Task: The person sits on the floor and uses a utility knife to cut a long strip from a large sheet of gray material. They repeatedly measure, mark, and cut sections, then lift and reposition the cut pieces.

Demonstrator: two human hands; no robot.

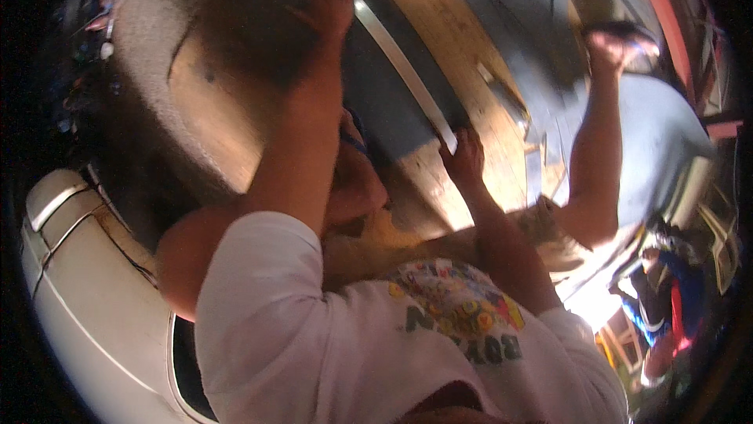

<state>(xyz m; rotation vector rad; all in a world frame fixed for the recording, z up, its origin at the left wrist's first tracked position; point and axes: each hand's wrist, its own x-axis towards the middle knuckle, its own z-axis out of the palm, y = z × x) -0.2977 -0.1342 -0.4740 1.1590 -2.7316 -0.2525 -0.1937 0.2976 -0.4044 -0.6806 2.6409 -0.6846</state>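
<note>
Neither of my own hands shows. A person in a white T-shirt (329, 345) with a colourful print fills the lower middle, very close, with both arms raised. One of their hands (325, 12) presses against a large wooden panel (212, 110) overhead, beside a long pale metal strip (396, 63). Their other hand (464, 159) grips the strip's lower end. At the right a second bare arm (592, 134) reaches up, and its hand (620, 47) is on a dark object. I cannot tell whose arm it is.
A cream-coloured curved body with dark seams (86, 283) sits at the lower left. Grey-blue surfaces (659, 134) and a red frame (667, 0) lie at the upper right. Bright light and colourful clutter (667, 306) fill the lower right. The picture is blurred.
</note>
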